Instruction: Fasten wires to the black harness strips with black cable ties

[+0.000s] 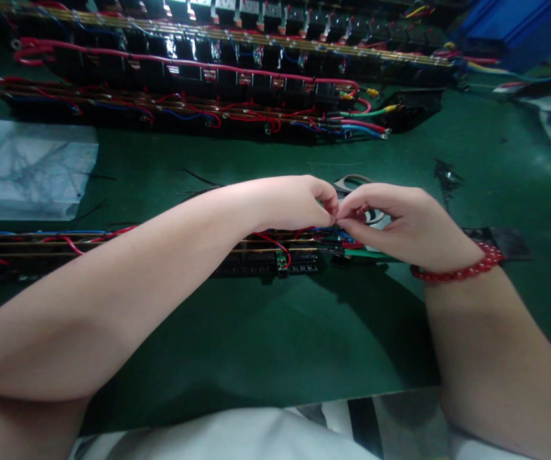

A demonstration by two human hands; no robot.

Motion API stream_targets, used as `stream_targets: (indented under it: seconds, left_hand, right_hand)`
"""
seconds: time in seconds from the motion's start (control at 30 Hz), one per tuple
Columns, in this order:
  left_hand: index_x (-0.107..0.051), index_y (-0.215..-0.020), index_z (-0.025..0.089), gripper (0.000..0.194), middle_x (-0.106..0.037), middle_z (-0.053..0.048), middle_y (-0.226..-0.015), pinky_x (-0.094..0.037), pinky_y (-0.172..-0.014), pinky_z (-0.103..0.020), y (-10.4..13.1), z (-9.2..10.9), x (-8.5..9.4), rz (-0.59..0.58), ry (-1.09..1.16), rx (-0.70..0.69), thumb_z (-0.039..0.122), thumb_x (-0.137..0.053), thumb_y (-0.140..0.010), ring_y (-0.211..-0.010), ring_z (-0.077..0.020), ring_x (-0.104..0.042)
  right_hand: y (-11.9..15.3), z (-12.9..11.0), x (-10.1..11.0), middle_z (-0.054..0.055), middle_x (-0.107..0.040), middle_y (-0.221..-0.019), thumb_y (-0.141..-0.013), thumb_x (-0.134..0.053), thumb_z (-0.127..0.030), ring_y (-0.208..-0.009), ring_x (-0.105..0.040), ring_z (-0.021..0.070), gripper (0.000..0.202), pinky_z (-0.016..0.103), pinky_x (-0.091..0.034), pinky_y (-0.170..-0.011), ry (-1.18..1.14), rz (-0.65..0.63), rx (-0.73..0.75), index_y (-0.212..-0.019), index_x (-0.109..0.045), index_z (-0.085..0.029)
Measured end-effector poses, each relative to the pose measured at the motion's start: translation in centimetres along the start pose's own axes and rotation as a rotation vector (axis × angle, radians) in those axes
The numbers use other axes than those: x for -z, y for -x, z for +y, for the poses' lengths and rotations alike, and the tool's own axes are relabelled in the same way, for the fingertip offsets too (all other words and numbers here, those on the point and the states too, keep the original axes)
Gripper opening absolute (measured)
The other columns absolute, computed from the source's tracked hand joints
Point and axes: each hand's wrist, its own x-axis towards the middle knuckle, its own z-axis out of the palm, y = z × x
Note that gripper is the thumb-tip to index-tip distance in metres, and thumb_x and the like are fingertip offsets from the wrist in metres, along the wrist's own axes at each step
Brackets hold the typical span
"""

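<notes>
Left arm: it reaches from near left across the wired strip (pixel 251 262), forearm slanting to the far right.
Left hand (pixel 311 201): knuckles are up, fingers curl down, and the fingertips are closed narrow; I cannot tell if something small is between them.
Right hand (pixel 400 214): it points left, wrist bent, thumb and index finger in a narrow pinch, meeting the left fingertips; what it holds, I cannot tell.
Wired strip: it lies left to right on the green table (pixel 265 332), below both hands.
Scissors (pixel 357 178): partly hidden, just behind the fingers.
Bracelet (pixel 469 273): red beads, around the right wrist.
</notes>
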Motion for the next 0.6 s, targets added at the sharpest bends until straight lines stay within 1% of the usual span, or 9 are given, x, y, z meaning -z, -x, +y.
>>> stream_targets:
  seconds: [0.17,0.37,0.47,0.6]
  left_hand:
    - [-0.073,-0.103,0.034,0.028,-0.068,0.0,-0.081,-0.032,-0.065,-0.032,-0.1,-0.21,-0.12,0.014,-0.018,-0.019,0.036,-0.063,-0.077,-0.072,-0.0195,-0.056]
    - [-0.074,-0.104,0.034,0.029,-0.067,0.0,-0.079,-0.032,-0.064,-0.032,-0.25,-0.39,-0.14,0.026,-0.037,-0.042,0.035,-0.063,-0.078,-0.069,-0.0188,-0.055]
    - [-0.074,-0.101,0.033,0.026,-0.068,0.001,-0.081,-0.031,-0.063,-0.032,-0.18,-0.26,-0.12,0.029,-0.039,-0.05,0.033,-0.063,-0.077,-0.069,-0.0181,-0.054]
    - [-0.074,-0.098,0.031,0.024,-0.07,0.001,-0.083,-0.031,-0.063,-0.031,-0.03,0.08,-0.16,0.033,-0.042,-0.022,0.03,-0.063,-0.077,-0.071,-0.0173,-0.055]
  right_hand:
    - [0.09,0.09,-0.07,0.003,-0.072,-0.087,-0.089,-0.067,-0.032,-0.073,-0.065,0.0216,0.004,0.043,-0.057,-0.068,0.017,0.022,-0.013,-0.085,-0.068,-0.03]
    - [0.17,-0.01,-0.08,0.003,-0.07,-0.087,-0.09,-0.066,-0.035,-0.074,-0.064,0.0213,0.007,0.042,-0.057,-0.069,0.027,0.016,-0.015,-0.085,-0.066,-0.03]
    - [0.08,0.0,-0.05,0.003,-0.069,-0.086,-0.09,-0.065,-0.033,-0.073,-0.063,0.0209,0.007,0.04,-0.054,-0.066,0.013,0.004,-0.008,-0.085,-0.065,-0.029]
    - [-0.13,0.14,-0.12,0.004,-0.067,-0.085,-0.091,-0.062,-0.031,-0.073,-0.061,0.0212,0.008,0.038,-0.051,-0.066,0.001,-0.033,-0.011,-0.084,-0.062,-0.027]
